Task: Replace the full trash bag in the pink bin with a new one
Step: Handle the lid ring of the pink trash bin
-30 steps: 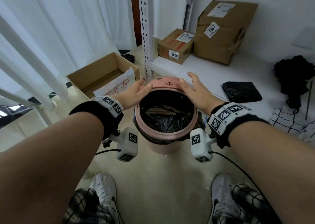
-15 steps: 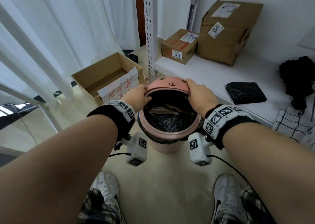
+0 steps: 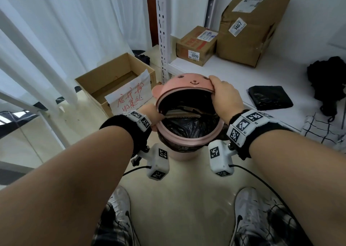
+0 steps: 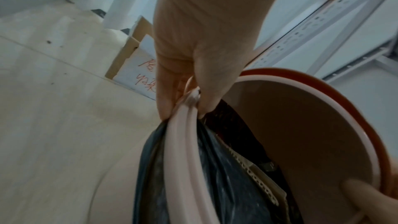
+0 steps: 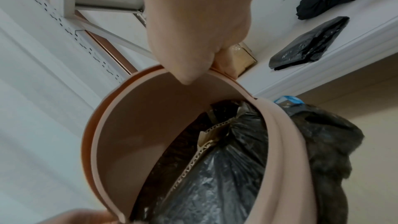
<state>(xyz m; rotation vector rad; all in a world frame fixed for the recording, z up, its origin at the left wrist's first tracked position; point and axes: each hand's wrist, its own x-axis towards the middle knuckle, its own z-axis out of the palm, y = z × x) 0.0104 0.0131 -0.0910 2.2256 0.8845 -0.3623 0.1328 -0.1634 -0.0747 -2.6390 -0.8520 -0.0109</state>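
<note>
Pink round plastic bin (image 3: 184,155) stands on the pale floor (image 3: 179,199) between the person's two white shoes and a low white shelf (image 3: 262,71); most of its body is hidden behind the wrists and the wrist cameras, so only its lower front shows in the head view. One pink ring-shaped rim (image 3: 189,140) and one pink lid with a small bear face (image 3: 189,84), joined to it, sit tilted above the bin, the lid swung up and back. One full black plastic trash bag (image 3: 187,128) fills the opening, its edge bunched in a dark band under the rim; pieces of corrugated cardboard (image 5: 206,144) lie inside it, their number hard to make out.

The left hand (image 4: 206,43) pinches the rim at its left side, thumb inside and fingers outside, as the left wrist view shows; in the head view it is largely hidden by the wristband. The right hand (image 3: 225,98) grips the right edge of the raised lid, fingers curled over the top and thumb underneath.

On the shelf lie one folded black plastic bag (image 3: 269,98), two brown cardboard parcels (image 3: 249,28) and a heap of black cloth (image 3: 327,79), partly cut off. One open cardboard box (image 3: 112,81) with a red-lettered paper stands on the floor.
</note>
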